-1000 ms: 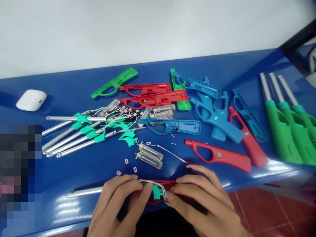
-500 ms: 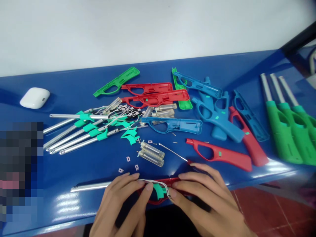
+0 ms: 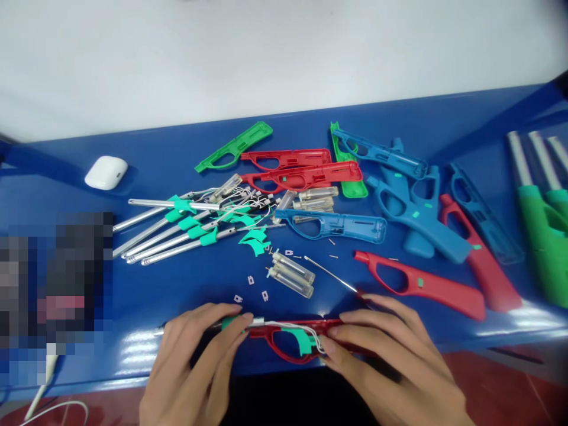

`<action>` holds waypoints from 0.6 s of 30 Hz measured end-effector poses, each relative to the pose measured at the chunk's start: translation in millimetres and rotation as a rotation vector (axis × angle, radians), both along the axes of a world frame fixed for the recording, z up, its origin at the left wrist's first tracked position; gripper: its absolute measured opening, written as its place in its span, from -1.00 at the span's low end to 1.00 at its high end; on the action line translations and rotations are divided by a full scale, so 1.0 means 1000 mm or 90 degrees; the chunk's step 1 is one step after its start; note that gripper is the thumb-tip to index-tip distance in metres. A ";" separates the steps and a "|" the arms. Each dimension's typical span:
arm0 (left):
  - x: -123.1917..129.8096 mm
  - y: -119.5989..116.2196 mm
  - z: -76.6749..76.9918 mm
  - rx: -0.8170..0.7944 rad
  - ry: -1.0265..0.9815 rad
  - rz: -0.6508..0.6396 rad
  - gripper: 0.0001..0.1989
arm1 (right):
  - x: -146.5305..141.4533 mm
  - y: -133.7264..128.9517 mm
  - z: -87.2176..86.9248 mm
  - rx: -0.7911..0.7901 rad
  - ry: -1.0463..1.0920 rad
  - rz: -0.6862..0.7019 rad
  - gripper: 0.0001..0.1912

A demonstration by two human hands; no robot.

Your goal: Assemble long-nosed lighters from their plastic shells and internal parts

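White wires (image 3: pixel 295 325): best kept flat and loose, so nothing gets squashed.
Green trigger (image 3: pixel 303 341): a light thumb should stop it popping out.
Left hand (image 3: pixel 195 355): its grip pinches the silver tube (image 3: pixel 258 322), by the red shell's thin end.
Right hand (image 3: pixel 390 355): its grip holds the shell's fat end.
Red shell (image 3: pixel 331 325): between both hands, at the worktop's (image 3: pixel 190 287) near edge.
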State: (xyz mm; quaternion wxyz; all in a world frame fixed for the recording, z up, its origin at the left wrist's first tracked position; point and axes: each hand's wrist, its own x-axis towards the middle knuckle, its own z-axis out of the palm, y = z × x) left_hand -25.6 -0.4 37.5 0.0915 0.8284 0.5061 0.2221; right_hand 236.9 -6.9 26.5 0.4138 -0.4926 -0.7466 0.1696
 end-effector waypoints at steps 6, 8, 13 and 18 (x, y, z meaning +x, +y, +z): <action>-0.013 -0.011 0.003 -0.037 -0.023 -0.048 -0.58 | 0.003 0.001 -0.001 0.006 -0.026 0.026 -0.81; -0.016 -0.013 0.001 -0.044 -0.040 -0.055 -0.53 | 0.004 0.001 -0.001 0.012 -0.032 0.026 -0.82; -0.020 -0.016 0.001 -0.083 -0.061 -0.012 -0.48 | 0.005 -0.001 -0.003 0.017 -0.044 0.026 -0.81; -0.026 -0.014 0.003 -0.079 0.012 -0.033 -0.56 | 0.008 -0.003 -0.004 0.009 -0.072 0.040 -0.74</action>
